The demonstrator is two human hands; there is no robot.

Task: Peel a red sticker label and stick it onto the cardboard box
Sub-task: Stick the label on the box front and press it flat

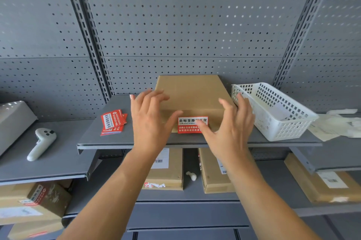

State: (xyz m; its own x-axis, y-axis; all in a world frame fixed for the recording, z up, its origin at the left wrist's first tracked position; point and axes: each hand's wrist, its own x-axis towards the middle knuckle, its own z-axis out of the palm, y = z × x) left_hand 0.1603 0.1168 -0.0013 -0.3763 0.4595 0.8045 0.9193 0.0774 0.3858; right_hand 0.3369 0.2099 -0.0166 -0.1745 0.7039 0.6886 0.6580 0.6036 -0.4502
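white handheld controller point(41, 143) is lying on the lower left shelf, not involved. stack of spare red labels point(113, 122) is sitting on the left part of the main shelf point(101, 140), just left of the box. left hand point(150, 120) is hovering over the near-left corner of the cardboard box point(192, 93), fingers spread, pinching nothing; thumb tip is pointing at the sticker's left edge, can't tell if it's touching. red sticker label point(192, 124) is sitting on the box's near face, looking flat and stuck. right hand point(230, 124) is hanging over the near-right corner, fingers splayed too, empty; its thumb is overlapping the label's right part, contact unclear. white plastic basket point(273, 110) is standing just right of the box, near the right fingers.

my read: peel is done, we're in the stick/smooth-down step, basically at the end. next move probably calls for pressing along the label edges to seat the corners, or simply lifting both hands clear without dragging the box toward the shelf lip.
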